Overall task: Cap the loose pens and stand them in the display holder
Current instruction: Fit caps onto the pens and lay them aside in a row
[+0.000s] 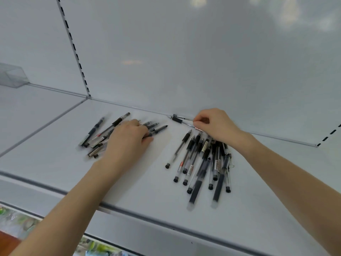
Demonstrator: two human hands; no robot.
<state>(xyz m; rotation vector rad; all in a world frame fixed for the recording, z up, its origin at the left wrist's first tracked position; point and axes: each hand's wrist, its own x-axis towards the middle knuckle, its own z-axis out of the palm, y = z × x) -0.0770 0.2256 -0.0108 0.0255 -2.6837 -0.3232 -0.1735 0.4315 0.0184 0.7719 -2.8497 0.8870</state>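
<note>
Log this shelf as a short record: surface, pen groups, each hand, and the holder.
surface: white shelf
left pen pile: scattered, partly under the left hand
right pen pile: fanned out, several with bare tips toward the back wall
left hand: lies over the left pile; grip unclear
right hand: pinches an uncapped pen by the back wall
clear holder: far left, no pens visible in it
</note>
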